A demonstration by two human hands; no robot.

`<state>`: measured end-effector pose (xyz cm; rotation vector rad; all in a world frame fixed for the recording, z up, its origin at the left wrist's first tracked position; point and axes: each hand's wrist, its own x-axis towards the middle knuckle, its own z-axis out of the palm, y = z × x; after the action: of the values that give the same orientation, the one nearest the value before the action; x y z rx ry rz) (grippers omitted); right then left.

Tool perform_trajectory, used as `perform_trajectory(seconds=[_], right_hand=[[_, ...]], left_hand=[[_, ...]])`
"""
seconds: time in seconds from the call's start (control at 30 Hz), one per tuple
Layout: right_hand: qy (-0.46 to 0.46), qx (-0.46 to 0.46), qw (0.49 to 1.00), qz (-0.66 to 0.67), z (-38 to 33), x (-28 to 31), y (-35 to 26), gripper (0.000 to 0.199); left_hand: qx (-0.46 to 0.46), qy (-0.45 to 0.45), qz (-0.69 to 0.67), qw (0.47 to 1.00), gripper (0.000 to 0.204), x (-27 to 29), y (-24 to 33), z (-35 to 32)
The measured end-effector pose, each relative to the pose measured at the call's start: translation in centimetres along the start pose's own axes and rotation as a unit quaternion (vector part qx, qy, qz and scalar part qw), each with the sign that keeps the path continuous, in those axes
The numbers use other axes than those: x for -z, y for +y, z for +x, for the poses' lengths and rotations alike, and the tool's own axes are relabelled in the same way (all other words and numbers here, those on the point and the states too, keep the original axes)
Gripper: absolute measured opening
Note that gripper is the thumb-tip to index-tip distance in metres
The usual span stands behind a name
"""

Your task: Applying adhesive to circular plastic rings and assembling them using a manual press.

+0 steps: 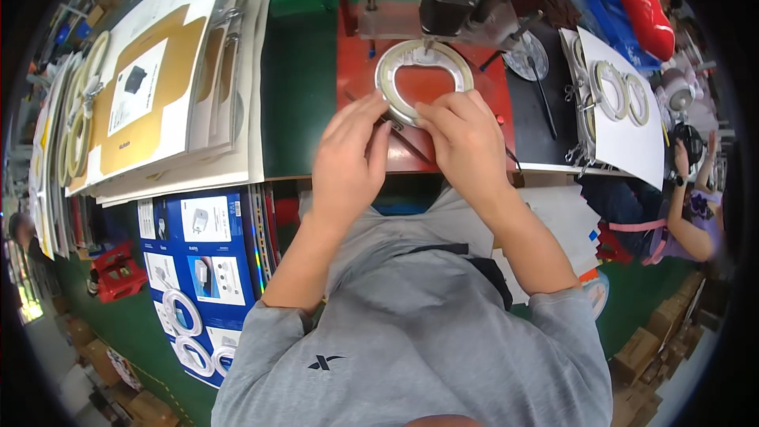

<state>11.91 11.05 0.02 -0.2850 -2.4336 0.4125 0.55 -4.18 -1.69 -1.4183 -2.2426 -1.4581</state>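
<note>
A coil of white cable (421, 63) lies wound in a ring on the red fixture plate (360, 71) of a small winding machine (447, 4). My left hand (348, 158) and my right hand (462, 138) meet at the coil's near edge, fingertips pinching the cable where a thin dark tie sticks out between them. Both hands cover the near part of the ring. The black motor of the machine stands just behind the coil.
Stacked flat carton blanks (170, 71) lie to the left, blue printed box sheets (202, 269) below them. A white sheet with finished cable coils (621, 95) is on the right, next to a black mat. Another person (696, 213) sits at far right.
</note>
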Motion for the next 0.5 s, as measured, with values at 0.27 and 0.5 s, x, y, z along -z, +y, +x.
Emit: perform_trajectory(seconds=[0.27,0.5], right_hand=[[-0.022,0.000,1.000,-0.008,0.1,0.1,0.0,0.017],[-0.032,0.002,0.999,-0.017,0.3,0.2,-0.1,0.015]], left_hand=[[0.029,0.075,0.005,0.997,0.010,-0.8,0.0,1.1],[-0.005,0.113,0.117,0.987,0.016,-3.0,-1.8,4.3]])
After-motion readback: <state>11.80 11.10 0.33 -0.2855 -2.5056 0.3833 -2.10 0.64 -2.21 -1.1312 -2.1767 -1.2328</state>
